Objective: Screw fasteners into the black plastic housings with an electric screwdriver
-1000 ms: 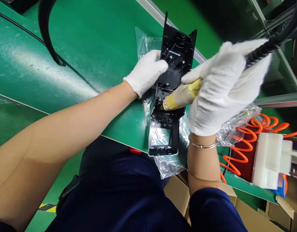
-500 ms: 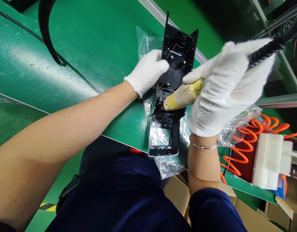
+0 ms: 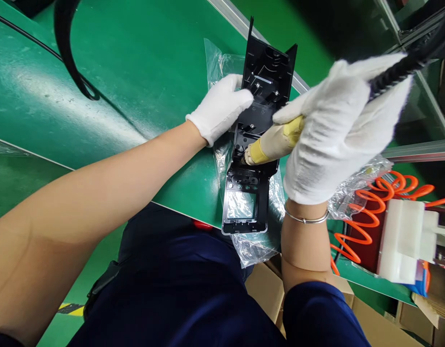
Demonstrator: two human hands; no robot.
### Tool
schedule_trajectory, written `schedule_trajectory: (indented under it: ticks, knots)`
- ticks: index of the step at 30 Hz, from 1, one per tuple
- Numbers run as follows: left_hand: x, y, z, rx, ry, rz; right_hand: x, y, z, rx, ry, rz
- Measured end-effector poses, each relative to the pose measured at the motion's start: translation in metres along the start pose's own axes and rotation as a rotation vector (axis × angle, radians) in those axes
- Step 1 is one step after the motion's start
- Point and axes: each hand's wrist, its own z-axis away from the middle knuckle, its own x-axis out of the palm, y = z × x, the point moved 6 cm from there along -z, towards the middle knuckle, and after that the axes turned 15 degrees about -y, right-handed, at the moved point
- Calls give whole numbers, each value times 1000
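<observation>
A long black plastic housing (image 3: 268, 108) with a rectangular window at its near end lies on clear plastic film (image 3: 222, 62). My left hand (image 3: 224, 106), in a white glove, grips the housing's left edge, thumb over its inner side. In my gloved right hand (image 3: 334, 130) is a yellow-and-cream electric screwdriver (image 3: 276, 142), fingers wrapped round it and a black cord leaving behind. The screwdriver's nose points down into the middle of the housing, near its inner left wall. Its bit and whatever it touches are hidden.
Beneath everything is a green tabletop (image 3: 153, 58), its near edge against my body. On the right are a coiled orange air hose (image 3: 367, 212) and a white plastic block (image 3: 403, 241). Cardboard boxes (image 3: 265, 286) stand below. A black cable (image 3: 68, 53) loops at upper left.
My right hand and the screwdriver have shifted very slightly, and the cord behind has swung a little. The housing and my left hand look the same.
</observation>
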Motion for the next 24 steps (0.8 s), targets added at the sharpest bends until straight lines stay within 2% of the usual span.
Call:
schedule_trajectory:
  ticks: [3, 11, 24]
  knots:
    - [-1, 8, 0, 141, 8, -148, 0, -2, -2, -7, -2, 15]
    - [0, 10, 1, 115, 15, -178, 1, 5, -2, 50, -10, -15]
    - [3, 15, 5, 111, -10, -177, -2, 7, -6, -28, 4, 15]
